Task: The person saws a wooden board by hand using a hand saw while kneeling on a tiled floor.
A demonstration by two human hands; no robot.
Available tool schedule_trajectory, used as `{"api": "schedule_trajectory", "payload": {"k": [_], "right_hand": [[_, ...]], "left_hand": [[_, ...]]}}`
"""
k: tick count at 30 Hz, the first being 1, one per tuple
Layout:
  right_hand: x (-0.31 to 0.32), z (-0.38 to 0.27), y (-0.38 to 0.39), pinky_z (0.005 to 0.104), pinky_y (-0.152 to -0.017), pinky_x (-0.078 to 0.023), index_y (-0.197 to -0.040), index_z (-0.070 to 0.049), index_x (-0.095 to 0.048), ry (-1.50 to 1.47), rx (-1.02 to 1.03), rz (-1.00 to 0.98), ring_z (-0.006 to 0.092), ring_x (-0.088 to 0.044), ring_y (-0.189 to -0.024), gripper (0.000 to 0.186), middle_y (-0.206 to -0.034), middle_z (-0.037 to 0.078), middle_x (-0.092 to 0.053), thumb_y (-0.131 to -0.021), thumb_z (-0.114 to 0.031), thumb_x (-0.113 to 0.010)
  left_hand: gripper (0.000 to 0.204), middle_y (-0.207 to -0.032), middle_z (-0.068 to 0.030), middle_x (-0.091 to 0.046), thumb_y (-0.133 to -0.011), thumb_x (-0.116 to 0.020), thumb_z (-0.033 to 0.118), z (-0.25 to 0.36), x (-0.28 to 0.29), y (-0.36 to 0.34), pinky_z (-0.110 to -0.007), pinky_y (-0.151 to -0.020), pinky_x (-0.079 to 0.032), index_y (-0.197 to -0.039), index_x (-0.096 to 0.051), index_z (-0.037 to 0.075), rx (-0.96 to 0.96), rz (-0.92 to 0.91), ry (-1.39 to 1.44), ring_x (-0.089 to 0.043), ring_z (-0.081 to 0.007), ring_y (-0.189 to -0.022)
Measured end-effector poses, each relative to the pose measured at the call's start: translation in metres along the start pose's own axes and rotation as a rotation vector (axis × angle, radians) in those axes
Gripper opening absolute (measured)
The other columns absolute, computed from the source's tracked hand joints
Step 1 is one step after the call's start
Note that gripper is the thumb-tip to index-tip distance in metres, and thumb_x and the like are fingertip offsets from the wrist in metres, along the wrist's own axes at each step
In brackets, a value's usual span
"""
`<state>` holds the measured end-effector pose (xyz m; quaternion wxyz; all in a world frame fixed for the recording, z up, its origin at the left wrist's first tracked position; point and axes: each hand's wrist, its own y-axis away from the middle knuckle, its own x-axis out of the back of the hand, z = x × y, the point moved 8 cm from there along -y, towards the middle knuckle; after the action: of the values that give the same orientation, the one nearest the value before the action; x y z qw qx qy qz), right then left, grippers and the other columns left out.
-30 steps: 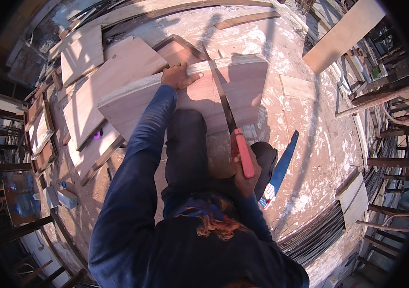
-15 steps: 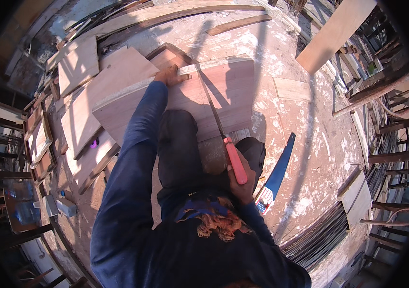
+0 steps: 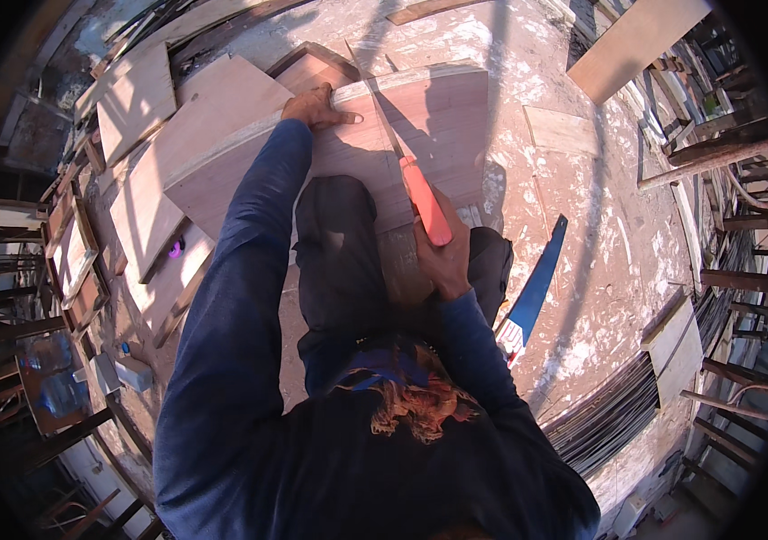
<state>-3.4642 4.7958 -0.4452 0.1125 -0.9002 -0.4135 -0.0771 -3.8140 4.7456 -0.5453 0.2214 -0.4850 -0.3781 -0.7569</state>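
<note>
A handsaw (image 3: 423,200) with a red handle is in my right hand (image 3: 444,256), fingers wrapped around the grip. Its narrow blade runs away from me across the upper edge of a reddish wooden board (image 3: 348,157), and the tip sticks out past that edge. My left hand (image 3: 316,108) holds the same edge just left of the blade, fingers curled over it and thumb along the face. The board leans toward my knees. Whether the teeth sit in a cut is too fine to make out.
A second saw (image 3: 537,288) with a blue blade lies on the floor to my right. Plywood sheets (image 3: 145,211) overlap at the left, near water bottles (image 3: 60,391). A loose plank (image 3: 641,49) is at the far right, and thin rods (image 3: 609,423) are bundled at the near right.
My right hand has pushed the handsaw forward, away from me, so more of the blade passes beyond the board's edge. My left hand keeps its hold. The whole view has shifted slightly.
</note>
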Motion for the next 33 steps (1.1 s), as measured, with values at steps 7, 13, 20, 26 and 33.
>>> {"api": "schedule_trajectory", "payload": {"k": [7,13,20,26,33], "right_hand": [[0.034,0.010,0.067,0.0344,-0.087,-0.054,-0.132,0.001,-0.057,0.157,0.054,0.068,0.0309,-0.072,-0.102,0.050,-0.115,0.019,-0.070,-0.082,0.001,-0.061],[-0.015,0.034,-0.028,0.0374,-0.080,-0.054,-0.131,-0.006,-0.060,0.019,0.135,0.048,0.0345,-0.071,-0.089,0.053,-0.106,0.017,-0.070,-0.077,-0.002,-0.062],[-0.004,0.043,0.011,0.0376,-0.087,-0.054,-0.129,-0.001,-0.059,-0.009,0.051,0.110,0.0294,-0.071,-0.096,0.052,-0.109,0.020,-0.070,-0.078,-0.001,-0.061],[-0.021,0.060,0.017,0.0353,-0.085,-0.054,-0.129,0.002,-0.059,0.021,0.264,0.177,0.0262,-0.071,-0.088,0.046,-0.100,0.018,-0.071,-0.082,-0.001,-0.061],[0.016,-0.003,0.063,0.0348,-0.080,-0.055,-0.134,0.001,-0.057,0.112,0.077,0.010,0.0339,-0.072,-0.086,0.052,-0.103,0.022,-0.070,-0.082,0.001,-0.060]], "left_hand": [[0.110,-0.130,-0.0224,-0.062,-0.057,-0.078,0.076,0.002,-0.004,-0.009,-0.045,-0.104,-0.046,-0.133,-0.052,0.000,-0.057,0.064,-0.005,-0.059,-0.0370,-0.123],[0.115,-0.132,-0.0221,-0.062,-0.050,-0.086,0.070,0.008,0.001,0.001,-0.045,-0.103,-0.046,-0.137,-0.050,0.002,-0.036,0.057,0.011,-0.059,-0.0355,-0.125],[0.116,-0.132,-0.0213,-0.062,-0.053,-0.083,0.072,0.033,0.005,0.040,-0.048,-0.104,-0.046,-0.139,-0.048,0.003,-0.103,0.084,-0.093,-0.058,-0.0367,-0.125],[0.110,-0.131,-0.0216,-0.062,-0.052,-0.085,0.067,0.031,0.010,0.038,-0.050,-0.104,-0.044,-0.135,-0.052,0.002,-0.095,0.173,0.003,-0.059,-0.0376,-0.123],[0.110,-0.129,-0.0215,-0.064,-0.052,-0.087,0.065,-0.013,0.009,0.001,-0.045,-0.104,-0.045,-0.135,-0.053,0.001,-0.067,0.100,-0.002,-0.060,-0.0360,-0.123]]}}
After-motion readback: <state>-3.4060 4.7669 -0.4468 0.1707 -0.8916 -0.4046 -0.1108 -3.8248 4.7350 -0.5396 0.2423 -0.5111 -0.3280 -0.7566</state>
